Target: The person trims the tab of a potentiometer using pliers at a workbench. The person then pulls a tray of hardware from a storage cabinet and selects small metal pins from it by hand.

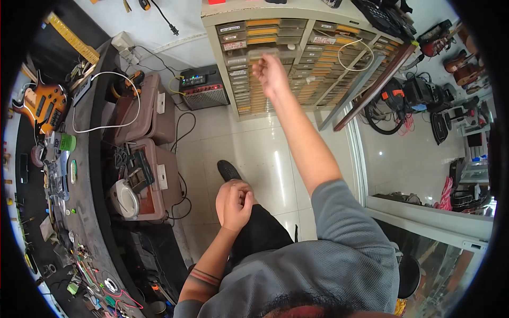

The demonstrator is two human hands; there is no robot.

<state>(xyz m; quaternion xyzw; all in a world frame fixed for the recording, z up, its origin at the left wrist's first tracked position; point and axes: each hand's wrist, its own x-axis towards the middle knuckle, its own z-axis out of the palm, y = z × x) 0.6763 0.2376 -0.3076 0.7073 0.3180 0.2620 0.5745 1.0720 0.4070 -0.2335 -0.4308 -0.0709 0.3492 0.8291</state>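
My right arm is stretched forward to a metal cabinet of small drawers (216, 37). The curled fingers of my right hand (271, 75) are at the front edge of a clear plastic drawer (257, 54), which sits slightly out of line with its row. Part of their grip is hidden behind the hand. Low in front of my body, my left hand (236, 205) rests at my bent knee (221, 197). Its fingers are curled inward, and I cannot see whether anything is inside them.
On the left, a cluttered dark workbench (87, 185) runs beside two brown storage bins (159, 153). A small amplifier (207, 95) stands against the cabinet's left side, with loose cables on the floor (254, 153). To the right is a glass door frame (356, 159).
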